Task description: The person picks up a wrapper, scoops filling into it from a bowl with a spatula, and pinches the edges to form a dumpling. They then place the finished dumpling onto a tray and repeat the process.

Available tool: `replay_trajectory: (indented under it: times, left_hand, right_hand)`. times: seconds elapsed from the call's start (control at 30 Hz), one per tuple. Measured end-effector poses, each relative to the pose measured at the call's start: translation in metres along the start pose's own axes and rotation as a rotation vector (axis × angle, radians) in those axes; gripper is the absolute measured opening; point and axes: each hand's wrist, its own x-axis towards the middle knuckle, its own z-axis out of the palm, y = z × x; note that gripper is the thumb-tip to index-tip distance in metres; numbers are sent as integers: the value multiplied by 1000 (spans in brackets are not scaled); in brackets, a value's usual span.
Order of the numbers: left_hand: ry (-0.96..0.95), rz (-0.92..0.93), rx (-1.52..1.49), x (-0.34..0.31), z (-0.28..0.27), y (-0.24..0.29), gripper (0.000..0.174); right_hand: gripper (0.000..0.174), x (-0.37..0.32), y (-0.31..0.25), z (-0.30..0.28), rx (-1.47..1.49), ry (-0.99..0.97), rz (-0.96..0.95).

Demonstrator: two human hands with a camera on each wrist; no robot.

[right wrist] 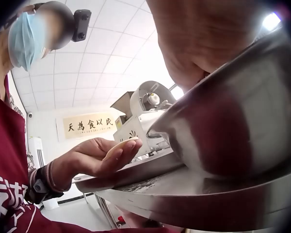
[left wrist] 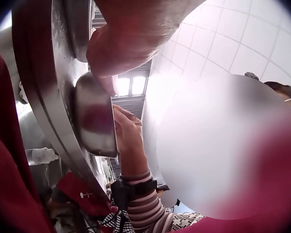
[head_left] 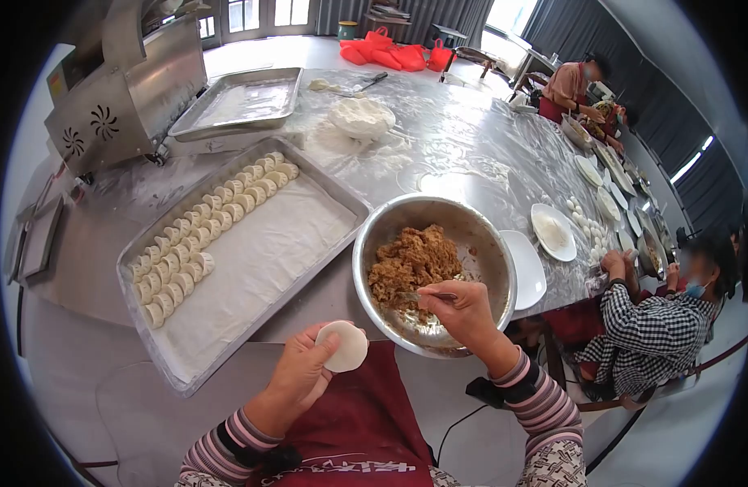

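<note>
My left hand [head_left: 297, 369] holds a round, thin dough wrapper [head_left: 350, 349] in front of the apron, thumb lying over its edge. From the right wrist view, the wrapper [right wrist: 122, 145] lies nearly flat along the fingers of the left hand [right wrist: 94, 158]. Over the steel bowl [head_left: 505, 243], my right hand [head_left: 463, 312] grips a thin metal utensil [head_left: 444, 296]. Its far end dips into brown minced filling [head_left: 415, 258], which hides the tip. The left wrist view shows the right hand [left wrist: 128, 133] at the rim of the bowl [left wrist: 94, 116].
Left of the bowl, a lined metal tray [head_left: 268, 268] carries rows of folded dumplings [head_left: 187, 235]. Farther back are a flour bowl [head_left: 362, 118], another tray [head_left: 242, 96] and a steel machine [head_left: 134, 89]. White plates [head_left: 527, 268] stand right, near a seated person [head_left: 654, 329].
</note>
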Motion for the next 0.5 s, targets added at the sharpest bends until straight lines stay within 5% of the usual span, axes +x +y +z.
replay_trajectory:
  times: [0.5]
  left_hand:
    - [6, -23, 13, 3, 23, 12, 33]
  right_hand:
    - [20, 3, 8, -39, 905, -27, 678]
